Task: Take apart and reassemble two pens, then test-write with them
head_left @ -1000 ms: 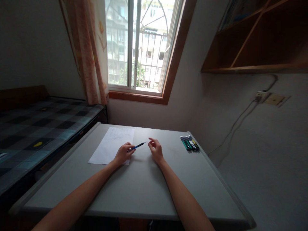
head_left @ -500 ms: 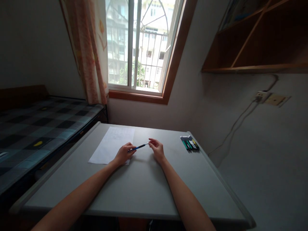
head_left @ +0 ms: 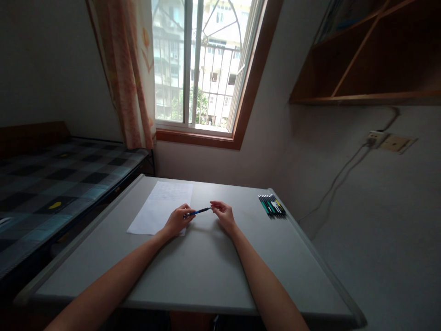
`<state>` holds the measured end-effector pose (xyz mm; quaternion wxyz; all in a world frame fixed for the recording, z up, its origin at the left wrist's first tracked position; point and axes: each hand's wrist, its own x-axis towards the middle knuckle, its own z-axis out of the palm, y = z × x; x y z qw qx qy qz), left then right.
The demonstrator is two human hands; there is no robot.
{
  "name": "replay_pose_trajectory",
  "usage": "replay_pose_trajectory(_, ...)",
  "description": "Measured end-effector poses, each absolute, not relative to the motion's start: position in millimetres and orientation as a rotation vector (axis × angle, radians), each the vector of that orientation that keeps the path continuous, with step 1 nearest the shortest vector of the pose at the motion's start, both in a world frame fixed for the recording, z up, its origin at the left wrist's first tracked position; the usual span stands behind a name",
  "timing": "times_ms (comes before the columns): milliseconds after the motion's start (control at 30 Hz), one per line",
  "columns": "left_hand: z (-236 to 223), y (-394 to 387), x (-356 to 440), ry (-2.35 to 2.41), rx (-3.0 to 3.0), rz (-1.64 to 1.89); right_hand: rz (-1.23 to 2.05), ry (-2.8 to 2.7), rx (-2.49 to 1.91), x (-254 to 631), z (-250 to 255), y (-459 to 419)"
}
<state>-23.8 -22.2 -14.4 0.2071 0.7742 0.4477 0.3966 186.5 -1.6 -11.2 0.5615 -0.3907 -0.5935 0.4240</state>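
My left hand (head_left: 178, 219) is closed around the rear part of a slim blue and black pen (head_left: 202, 211), which points to the right above the table. At its front end, the fingertips of my right hand (head_left: 223, 214) are brought together on the tip. The tip is mostly hidden by those fingers, and whether a small part is between them is too small to make out. Under and beside my left hand lies a white sheet of paper (head_left: 155, 209) with faint writing toward its top.
A row of several pens (head_left: 272, 206), mostly black and green, lies near the right edge of the pale table (head_left: 193, 276). A bed with a checked mattress (head_left: 86, 172) stands left. Beyond are a window (head_left: 206, 69) and a curtain (head_left: 129, 78); a shelf (head_left: 365, 99) hangs at upper right.
My right hand has shifted slightly left along the pen's front end, its raised finger lowered a little. Less of the silver tip shows. My left hand has stayed in place.
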Motion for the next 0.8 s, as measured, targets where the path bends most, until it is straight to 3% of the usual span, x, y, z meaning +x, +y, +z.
replay_pose_trajectory(267,-12,-23,-23,1.207,2.091,1.166,1.04,-1.362,-0.917,186,-6,-5)
replay_pose_trajectory(800,-1,-18,-26,0.853,1.079,1.382,1.177,-1.315,-0.932,183,-6,-12)
